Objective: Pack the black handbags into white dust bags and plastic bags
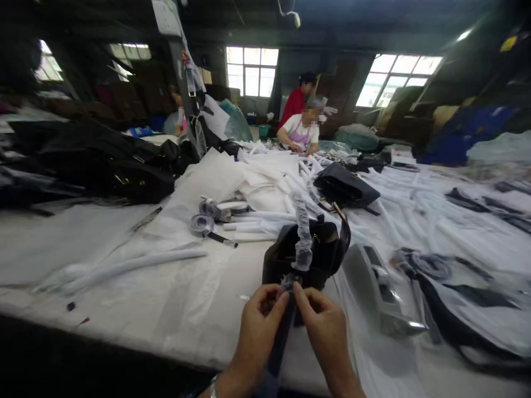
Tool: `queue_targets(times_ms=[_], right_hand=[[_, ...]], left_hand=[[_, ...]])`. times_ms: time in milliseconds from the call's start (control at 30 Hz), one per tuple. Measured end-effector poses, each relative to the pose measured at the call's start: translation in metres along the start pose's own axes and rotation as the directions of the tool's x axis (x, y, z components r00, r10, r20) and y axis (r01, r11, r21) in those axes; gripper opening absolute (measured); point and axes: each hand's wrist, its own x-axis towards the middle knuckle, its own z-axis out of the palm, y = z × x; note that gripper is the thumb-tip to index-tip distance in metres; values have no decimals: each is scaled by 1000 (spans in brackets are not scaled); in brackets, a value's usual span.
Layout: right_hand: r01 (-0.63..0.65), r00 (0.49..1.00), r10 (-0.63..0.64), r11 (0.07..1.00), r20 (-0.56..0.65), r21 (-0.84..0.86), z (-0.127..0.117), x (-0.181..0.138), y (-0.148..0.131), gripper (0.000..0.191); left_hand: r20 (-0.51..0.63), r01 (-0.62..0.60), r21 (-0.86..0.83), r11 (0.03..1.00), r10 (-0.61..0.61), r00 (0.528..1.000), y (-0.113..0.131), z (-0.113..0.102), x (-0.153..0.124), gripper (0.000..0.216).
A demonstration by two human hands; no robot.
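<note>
A dim workshop lies behind my crowded white bench (pixel 199 326). Directly at my twelve o'clock sits the black handbag (pixel 274 264), close enough, I'd guess, to work without stretching. My left hand (pixel 258 326) and right hand (pixel 327 327) pinch the dark strap (pixel 280 345) near its far end, fingertips nearly together, probably to steady it. The tape dispenser (pixel 376 287), at two o'clock, seems kept within reach.

The left hand (pixel 258 327) and right hand (pixel 326 326) are bare, as are both forearms (pixel 341 376) in view, while a narrow, shiny silvery band (pixel 213 387) crosses the left wrist (pixel 228 380), its finer details too blurred to tell.
</note>
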Motion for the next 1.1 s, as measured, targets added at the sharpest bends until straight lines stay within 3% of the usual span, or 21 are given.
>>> queue_targets(times_ms=[167, 300, 400, 467, 600, 767, 967, 1100], right_hand=[[0, 1000, 0, 1000, 19, -25, 3, 4, -3, 48], [-43, 998, 40, 998, 51, 44, 2, 8, -1, 51], [-87, 993, 76, 986, 87, 140, 3, 9, 2, 51], [-105, 989, 81, 972, 121, 211, 4, 9, 3, 51], [-113, 977, 48, 943, 206, 312, 7, 8, 6, 50], [-73, 971, 6, 960, 238, 270, 11, 12, 9, 47], [-72, 980, 26, 970, 198, 230, 13, 14, 10, 49], [-112, 982, 70, 966, 178, 233, 11, 15, 3, 53]], left_hand=[[-32, -79, 51, 996, 81, 996, 4, 2, -1, 23], [3, -331, 248, 911, 340, 940, 8, -1, 0, 10], [118, -532, 430, 729, 538, 834, 10, -5, 0, 18], [222, -606, 562, 562, 604, 766, 14, -7, -1, 23], [339, -596, 761, 258, 625, 703, 24, -7, -4, 24], [421, -592, 806, 19, 685, 594, 28, -9, -8, 23], [455, -630, 775, -45, 732, 507, 22, -10, -18, 24], [575, -782, 623, -18, 688, 443, 17, -16, -38, 25]])
